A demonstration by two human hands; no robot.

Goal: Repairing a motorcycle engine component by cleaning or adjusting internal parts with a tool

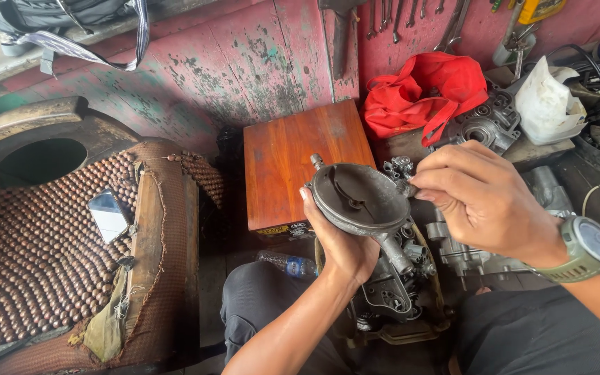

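My left hand (342,246) grips a round grey metal engine cover (359,198) from below, holding it up with its hollow inner face toward me. My right hand (477,198), with a green watch on the wrist, pinches something small at the cover's right rim; what it pinches is hidden by the fingers. Below the cover, between my knees, lies a greasy engine block (397,278) with gears and fittings.
A wooden box (293,163) stands behind the cover. A beaded seat (36,257) with a phone (107,214) on it is at left. A red bag (425,94), a white bag (546,104), engine parts and hanging wrenches fill the right. A plastic bottle (289,264) lies by my knee.
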